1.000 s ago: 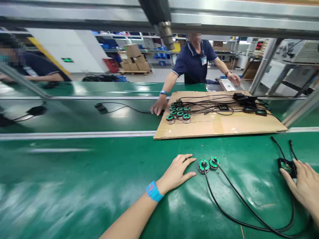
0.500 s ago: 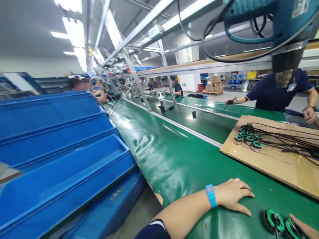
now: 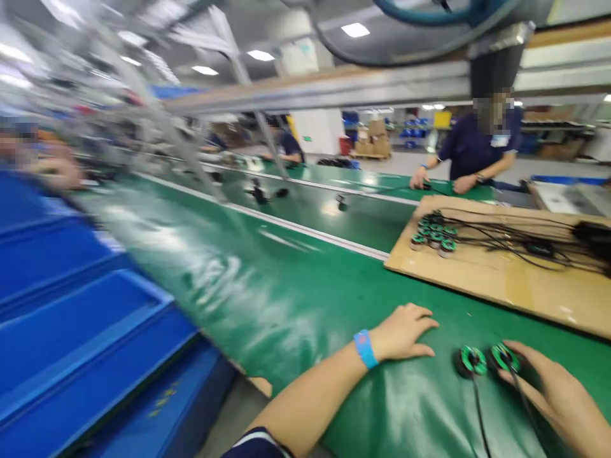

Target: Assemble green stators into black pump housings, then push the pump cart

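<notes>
My left hand (image 3: 403, 332) lies flat on the green belt (image 3: 267, 292), fingers spread, holding nothing; a blue band circles its wrist. Just to its right sit two round green-topped coils with black cables, the left coil (image 3: 470, 360) and the right coil (image 3: 502, 357). My right hand (image 3: 548, 388) reaches in from the lower right, its fingertips touching the right coil and its cable; the blur hides whether it grips the coil.
A cardboard sheet (image 3: 496, 280) beyond holds several more coils (image 3: 433, 234) and black cables. A person in a dark shirt (image 3: 472, 152) works across the belt. Blue trays (image 3: 86, 331) stack at the left. A metal rail (image 3: 334, 92) runs overhead.
The view swung left toward the blue trays, then partly back right. My right hand moved from a black part at the right onto the right coil. My left hand stayed flat.
</notes>
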The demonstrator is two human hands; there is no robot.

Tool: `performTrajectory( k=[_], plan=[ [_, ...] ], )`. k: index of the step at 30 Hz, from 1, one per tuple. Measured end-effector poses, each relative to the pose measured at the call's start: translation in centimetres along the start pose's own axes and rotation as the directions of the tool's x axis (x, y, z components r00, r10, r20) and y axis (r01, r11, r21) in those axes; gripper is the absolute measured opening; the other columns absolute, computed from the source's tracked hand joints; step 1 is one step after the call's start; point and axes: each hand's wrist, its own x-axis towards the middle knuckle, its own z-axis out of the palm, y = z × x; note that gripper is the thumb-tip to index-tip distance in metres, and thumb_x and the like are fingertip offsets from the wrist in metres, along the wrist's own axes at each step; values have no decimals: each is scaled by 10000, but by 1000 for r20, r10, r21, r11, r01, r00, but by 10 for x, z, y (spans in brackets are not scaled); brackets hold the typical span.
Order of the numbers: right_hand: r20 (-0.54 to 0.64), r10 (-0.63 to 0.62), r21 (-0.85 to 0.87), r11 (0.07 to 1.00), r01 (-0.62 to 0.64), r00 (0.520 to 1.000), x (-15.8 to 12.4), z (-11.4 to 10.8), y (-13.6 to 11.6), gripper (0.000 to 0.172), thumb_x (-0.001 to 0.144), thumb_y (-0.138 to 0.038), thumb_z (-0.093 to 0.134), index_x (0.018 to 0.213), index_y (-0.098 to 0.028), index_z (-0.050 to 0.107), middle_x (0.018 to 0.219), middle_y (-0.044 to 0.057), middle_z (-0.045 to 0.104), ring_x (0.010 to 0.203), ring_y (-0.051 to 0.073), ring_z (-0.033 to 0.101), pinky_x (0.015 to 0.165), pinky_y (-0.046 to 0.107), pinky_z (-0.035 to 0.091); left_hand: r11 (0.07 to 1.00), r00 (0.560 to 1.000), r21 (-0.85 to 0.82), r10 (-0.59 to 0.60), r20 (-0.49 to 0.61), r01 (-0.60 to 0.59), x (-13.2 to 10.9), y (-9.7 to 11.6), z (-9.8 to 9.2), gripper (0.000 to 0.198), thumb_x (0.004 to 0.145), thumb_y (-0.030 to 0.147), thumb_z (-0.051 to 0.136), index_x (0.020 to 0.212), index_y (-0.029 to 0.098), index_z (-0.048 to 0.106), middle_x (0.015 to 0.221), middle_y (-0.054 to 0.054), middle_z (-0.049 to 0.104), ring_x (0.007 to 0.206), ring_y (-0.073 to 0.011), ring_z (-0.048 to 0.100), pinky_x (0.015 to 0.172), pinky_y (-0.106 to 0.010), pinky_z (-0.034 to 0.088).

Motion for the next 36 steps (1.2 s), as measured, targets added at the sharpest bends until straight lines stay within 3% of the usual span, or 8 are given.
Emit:
performTrajectory(
  k=[3,8,12,15,21,25,30,36],
  plan=[
    [78,-74,-169,982,87,994,1,-46,-13,475,995,-420,468,1413,-202,532,1278,86,665,1058,269,675,832,438,568,1000,1000,-28,-2,9,2,3,-1,-5,606,893,459,742,1409,211,543,1477,-151,500,1338,-331,477,1104,-510,428],
    [-154,-63,-279,960,18,986,-1,-104,-87,345,1045,-272,479,1375,-176,505,1174,81,687,1000,192,646,880,355,475,999,999,-3,41,3,-41,2,-10,-6,514,961,433,642,1419,222,537,1481,-140,498,1334,-316,482,1104,-501,437],
    [-197,-126,-162,982,95,972,-20,-84,-162,174,1029,-194,491,1161,-158,598,901,27,700,776,158,598,710,334,410,996,996,25,81,-42,-80,1,-17,1,527,980,544,549,1408,237,552,1448,-130,535,1299,-331,522,1072,-522,469],
    [-370,-241,15,964,265,897,-33,-52,-192,231,1038,-360,496,1022,-166,619,776,-19,657,673,122,541,634,318,388,987,983,-8,161,-90,-162,3,-9,6,621,978,568,530,1500,244,432,1493,-125,489,1334,-317,506,1088,-498,467],
    [-202,166,-56,982,-180,965,-73,-46,-174,548,933,-445,675,1377,-171,506,1358,137,564,1207,267,522,1002,451,452,889,893,123,448,-34,-441,33,45,5,731,911,295,630,1573,328,319,1672,-99,193,1518,-389,227,1182,-624,305],
    [-87,292,-145,942,-302,952,-100,-35,-154,977,748,-429,858,1524,-147,336,1511,205,409,1282,360,467,1005,547,493,872,884,142,464,65,-468,73,78,9,702,880,270,728,1514,355,441,1633,-98,311,1486,-404,305,1172,-625,333],
    [-177,295,-73,948,-311,939,-103,-13,-148,634,952,-248,605,1521,-167,339,1415,176,510,1190,292,567,930,480,575,943,942,53,323,90,-328,88,87,14,343,1031,237,473,1341,278,614,1500,-96,498,1183,-275,646,993,-436,570],
    [-129,100,212,975,-71,987,-72,-14,-160,450,993,-146,464,1438,-206,441,1332,113,578,1215,184,591,1011,317,556,972,975,73,221,20,-222,30,46,0,329,1029,219,438,1288,269,635,1463,-89,522,1180,-261,645,989,-415,577]
  ],
)
